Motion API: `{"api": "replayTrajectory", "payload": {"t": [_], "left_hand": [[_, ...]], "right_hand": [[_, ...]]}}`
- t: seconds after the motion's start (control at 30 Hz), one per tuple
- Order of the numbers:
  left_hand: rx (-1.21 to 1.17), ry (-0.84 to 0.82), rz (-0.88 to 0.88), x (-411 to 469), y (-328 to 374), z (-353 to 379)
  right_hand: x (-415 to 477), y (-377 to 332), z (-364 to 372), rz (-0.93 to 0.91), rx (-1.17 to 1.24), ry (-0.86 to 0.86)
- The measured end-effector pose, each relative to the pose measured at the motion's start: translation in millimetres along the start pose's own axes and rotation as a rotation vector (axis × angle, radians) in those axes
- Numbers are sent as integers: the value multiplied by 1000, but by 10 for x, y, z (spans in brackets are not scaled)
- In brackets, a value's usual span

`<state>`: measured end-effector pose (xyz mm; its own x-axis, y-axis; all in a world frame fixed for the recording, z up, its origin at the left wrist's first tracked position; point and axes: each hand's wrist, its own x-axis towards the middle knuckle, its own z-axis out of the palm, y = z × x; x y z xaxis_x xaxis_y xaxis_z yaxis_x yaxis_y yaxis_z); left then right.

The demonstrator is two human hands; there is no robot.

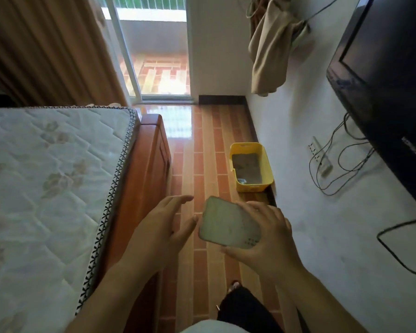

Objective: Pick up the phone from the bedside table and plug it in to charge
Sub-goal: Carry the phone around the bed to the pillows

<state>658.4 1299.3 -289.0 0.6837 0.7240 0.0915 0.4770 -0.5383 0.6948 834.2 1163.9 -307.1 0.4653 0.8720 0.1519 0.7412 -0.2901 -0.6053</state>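
Yellow bin (251,187): open-topped, standing on the tiled floor (202,150) against the white wall (296,145); grey-brown lining or contents across its bottom, one small pale item in the near corner, too small to identify; phone (228,224): pale back facing up, held in mid-air above the floor between bed and wall, its lower right edge covered by fingers; right hand (267,239): gripping the phone, thumb beneath its near edge, fingers wrapped over the far side; left hand (161,229): open, fingers spread, just beside the phone, contact not discernible; mattress (46,176): on a wooden bed frame (144,169), cut off at left; television (389,87): wall-mounted, cut off at right; power strip (320,155): on the wall with dark cables (346,164), plugs indistinct.
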Motion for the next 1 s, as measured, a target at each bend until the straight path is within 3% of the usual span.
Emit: {"api": "replayTrajectory", "payload": {"t": [0.47,0.83,1.0], "left_hand": [[45,-24,-12,3584,-358,15],[94,125,-215,5679,-1626,-613],[107,97,-223,6943,-2049,-1125]], "right_hand": [[3562,910,-60,19,76,-16],[6315,722,960,-151,118,-252],[7709,488,1108,-191,115,-239]]}}
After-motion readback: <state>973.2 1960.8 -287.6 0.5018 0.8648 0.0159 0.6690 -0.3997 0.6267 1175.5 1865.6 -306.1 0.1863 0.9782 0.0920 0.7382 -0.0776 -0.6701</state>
